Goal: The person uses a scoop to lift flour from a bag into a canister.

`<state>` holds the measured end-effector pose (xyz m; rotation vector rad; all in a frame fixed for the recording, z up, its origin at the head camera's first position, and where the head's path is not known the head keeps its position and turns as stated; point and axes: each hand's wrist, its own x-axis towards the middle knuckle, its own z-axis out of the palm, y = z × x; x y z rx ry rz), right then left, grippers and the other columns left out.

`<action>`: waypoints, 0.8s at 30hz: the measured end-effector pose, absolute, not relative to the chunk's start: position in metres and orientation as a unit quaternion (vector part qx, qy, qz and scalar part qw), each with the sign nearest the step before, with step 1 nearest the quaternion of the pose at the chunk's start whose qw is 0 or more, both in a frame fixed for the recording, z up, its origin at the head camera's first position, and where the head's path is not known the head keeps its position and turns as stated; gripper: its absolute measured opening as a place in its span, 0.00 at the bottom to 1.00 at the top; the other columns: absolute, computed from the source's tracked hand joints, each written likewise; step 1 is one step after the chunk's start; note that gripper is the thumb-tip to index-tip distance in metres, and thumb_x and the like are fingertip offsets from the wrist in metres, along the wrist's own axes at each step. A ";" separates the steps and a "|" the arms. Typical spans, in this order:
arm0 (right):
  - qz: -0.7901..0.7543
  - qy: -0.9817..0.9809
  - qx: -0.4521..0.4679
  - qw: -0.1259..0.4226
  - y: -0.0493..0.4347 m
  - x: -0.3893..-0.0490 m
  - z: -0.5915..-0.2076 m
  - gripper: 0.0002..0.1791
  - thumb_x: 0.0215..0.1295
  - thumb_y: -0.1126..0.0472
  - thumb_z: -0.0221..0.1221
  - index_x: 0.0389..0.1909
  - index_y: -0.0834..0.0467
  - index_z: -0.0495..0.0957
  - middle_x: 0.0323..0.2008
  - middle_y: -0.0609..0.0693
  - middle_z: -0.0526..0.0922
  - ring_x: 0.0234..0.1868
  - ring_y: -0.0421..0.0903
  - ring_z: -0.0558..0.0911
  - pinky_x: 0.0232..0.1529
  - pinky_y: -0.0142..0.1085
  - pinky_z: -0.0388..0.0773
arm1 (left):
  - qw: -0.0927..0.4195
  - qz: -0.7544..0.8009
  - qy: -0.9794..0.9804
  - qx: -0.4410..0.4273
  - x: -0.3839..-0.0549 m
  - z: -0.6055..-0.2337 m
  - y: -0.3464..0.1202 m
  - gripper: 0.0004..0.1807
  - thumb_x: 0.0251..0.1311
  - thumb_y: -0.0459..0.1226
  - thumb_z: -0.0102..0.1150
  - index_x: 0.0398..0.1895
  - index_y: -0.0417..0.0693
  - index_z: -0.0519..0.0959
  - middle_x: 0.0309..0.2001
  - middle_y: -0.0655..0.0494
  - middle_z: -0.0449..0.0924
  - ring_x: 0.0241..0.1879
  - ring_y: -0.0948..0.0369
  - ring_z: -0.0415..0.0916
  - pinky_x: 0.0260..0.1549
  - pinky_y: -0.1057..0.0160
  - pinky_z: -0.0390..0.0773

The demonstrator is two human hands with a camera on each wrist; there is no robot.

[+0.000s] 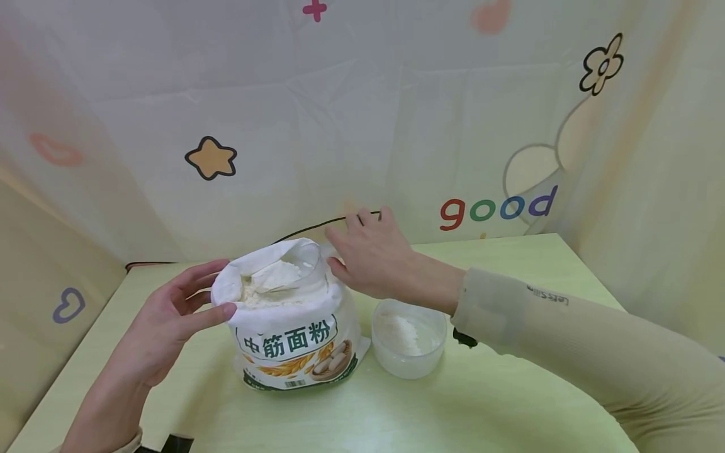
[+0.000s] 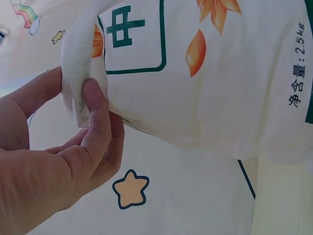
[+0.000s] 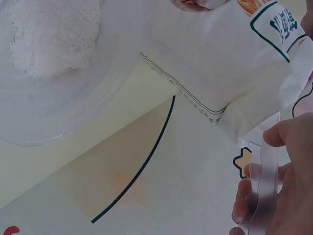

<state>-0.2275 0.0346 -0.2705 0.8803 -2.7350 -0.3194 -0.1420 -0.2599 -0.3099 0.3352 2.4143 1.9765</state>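
A white flour bag [image 1: 294, 336] stands on the table, its top rolled down around the opening. My left hand [image 1: 172, 311] grips the rolled rim at the left; in the left wrist view its thumb and fingers [image 2: 100, 122] pinch the folded edge. At the bag's right side, my right hand [image 1: 370, 255] holds a clear plastic scoop [image 3: 264, 191] by its handle. The scoop's bowl lies in the bag's mouth, with white flour [image 1: 277, 275] in and around it. Right of the bag sits a clear round bowl [image 1: 430, 362] holding a heap of flour [image 3: 54, 36].
The pale green table [image 1: 510, 390] runs back to a printed curtain [image 1: 351, 126] hanging behind it. My right forearm crosses above the bowl's right rim.
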 end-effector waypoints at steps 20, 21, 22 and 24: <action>-0.080 -0.943 0.304 0.107 0.052 -0.223 -0.270 0.25 0.77 0.41 0.48 0.65 0.51 0.73 0.51 0.55 0.79 0.52 0.55 0.75 0.54 0.56 0.68 | 0.000 0.639 0.761 0.110 -0.141 -0.311 -0.260 0.34 0.65 0.28 0.67 0.73 0.43 0.68 0.62 0.50 0.73 0.53 0.59 0.80 0.50 0.68 0.79; -0.077 -0.943 0.305 0.108 0.053 -0.222 -0.270 0.24 0.77 0.41 0.48 0.63 0.51 0.74 0.49 0.55 0.79 0.51 0.55 0.75 0.53 0.56 0.69 | 0.000 0.639 0.761 0.110 -0.141 -0.311 -0.260 0.34 0.65 0.28 0.67 0.73 0.43 0.68 0.62 0.50 0.73 0.53 0.59 0.80 0.50 0.68 0.79; -0.073 -0.943 0.306 0.109 0.054 -0.222 -0.270 0.24 0.77 0.41 0.48 0.62 0.51 0.74 0.48 0.55 0.78 0.50 0.54 0.75 0.52 0.55 0.69 | 0.000 0.639 0.761 0.110 -0.141 -0.311 -0.260 0.34 0.65 0.28 0.67 0.73 0.43 0.68 0.62 0.50 0.73 0.53 0.59 0.80 0.50 0.68 0.79; -0.067 -0.943 0.307 0.110 0.056 -0.222 -0.271 0.22 0.77 0.42 0.48 0.59 0.52 0.74 0.46 0.54 0.78 0.48 0.54 0.75 0.49 0.53 0.69 | 0.000 0.640 0.761 0.110 -0.141 -0.311 -0.260 0.34 0.65 0.28 0.67 0.73 0.43 0.68 0.62 0.50 0.73 0.53 0.59 0.80 0.50 0.68 0.79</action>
